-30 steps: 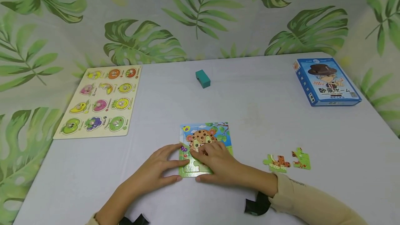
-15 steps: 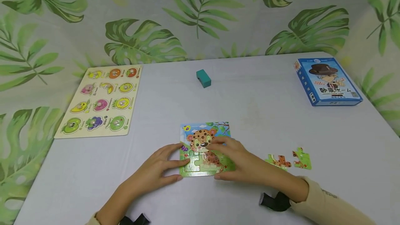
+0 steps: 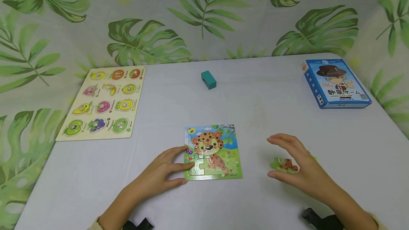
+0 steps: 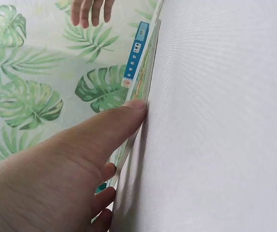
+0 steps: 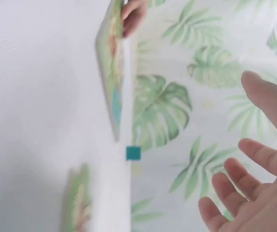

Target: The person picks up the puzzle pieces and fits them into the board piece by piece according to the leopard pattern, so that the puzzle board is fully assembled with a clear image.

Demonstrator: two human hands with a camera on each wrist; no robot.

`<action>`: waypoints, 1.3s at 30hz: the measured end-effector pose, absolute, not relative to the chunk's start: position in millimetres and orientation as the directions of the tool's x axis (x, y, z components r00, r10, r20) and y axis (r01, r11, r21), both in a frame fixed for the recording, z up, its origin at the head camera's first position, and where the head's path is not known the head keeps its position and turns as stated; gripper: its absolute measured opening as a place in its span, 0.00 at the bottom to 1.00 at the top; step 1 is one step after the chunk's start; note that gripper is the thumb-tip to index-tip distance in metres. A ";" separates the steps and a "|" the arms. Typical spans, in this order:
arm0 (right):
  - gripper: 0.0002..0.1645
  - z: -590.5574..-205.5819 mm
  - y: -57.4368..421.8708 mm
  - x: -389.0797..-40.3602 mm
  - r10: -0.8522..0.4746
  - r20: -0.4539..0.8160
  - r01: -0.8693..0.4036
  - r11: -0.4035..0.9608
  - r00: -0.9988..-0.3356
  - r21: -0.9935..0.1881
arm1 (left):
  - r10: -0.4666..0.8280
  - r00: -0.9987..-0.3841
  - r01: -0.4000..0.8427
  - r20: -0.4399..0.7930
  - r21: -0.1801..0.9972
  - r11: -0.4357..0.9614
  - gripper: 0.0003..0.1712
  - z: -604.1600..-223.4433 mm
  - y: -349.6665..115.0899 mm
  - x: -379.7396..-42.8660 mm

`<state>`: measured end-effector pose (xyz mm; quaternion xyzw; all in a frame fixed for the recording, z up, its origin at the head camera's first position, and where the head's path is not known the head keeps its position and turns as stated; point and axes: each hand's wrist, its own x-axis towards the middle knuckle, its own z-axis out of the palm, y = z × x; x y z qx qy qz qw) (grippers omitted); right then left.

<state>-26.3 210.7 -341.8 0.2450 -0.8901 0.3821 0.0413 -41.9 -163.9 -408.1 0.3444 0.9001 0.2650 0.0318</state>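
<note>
A small jigsaw puzzle (image 3: 212,162) with a spotted leopard cub lies flat near the table's front middle. Bare printed backing with piece outlines shows at its lower left. My left hand (image 3: 161,169) rests along its left edge, fingers spread and fingertips on the border; in the left wrist view the thumb (image 4: 136,107) lies at the board's edge. Off to the right, my right hand (image 3: 308,173) hovers with thumb and fingers wide apart around a loose puzzle piece (image 3: 285,166), green with brown spots, gripping nothing. A second loose piece is mostly hidden behind this hand.
A wooden fruit puzzle board (image 3: 113,107) lies at the back left. Near the far edge sits a small teal block (image 3: 209,80), and a blue game box (image 3: 337,83) stands at the back right. Leaf-print cloth (image 3: 204,13) hangs behind the white table (image 3: 249,109).
My right hand has drawn away from the jigsaw and moved right, over the loose pieces, its fingers spreading. My left hand has stayed at the jigsaw's left edge.
</note>
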 end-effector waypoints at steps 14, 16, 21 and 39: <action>0.46 -387.1 249.8 -25.6 -0.384 0.244 -0.444 0.616 -0.890 -0.650 | 0.622 -0.774 0.583 0.119 0.517 0.626 0.25 -408.1 -163.8 -40.5; 0.45 -390.7 253.7 -26.8 -0.390 0.204 -0.423 0.637 -0.898 -0.644 | 0.623 -0.773 0.584 0.120 0.519 0.625 0.25 -408.3 -163.7 -40.6; 0.43 -395.5 261.5 -28.1 -0.399 0.096 -0.370 0.701 -0.912 -0.609 | 0.630 -0.768 0.588 0.119 0.520 0.620 0.25 -409.0 -163.3 -41.3; 0.30 -403.8 259.8 -31.5 -0.462 0.207 -0.498 0.702 -0.863 -0.509 | 0.631 -0.766 0.592 0.126 0.521 0.615 0.25 -410.7 -163.8 -42.3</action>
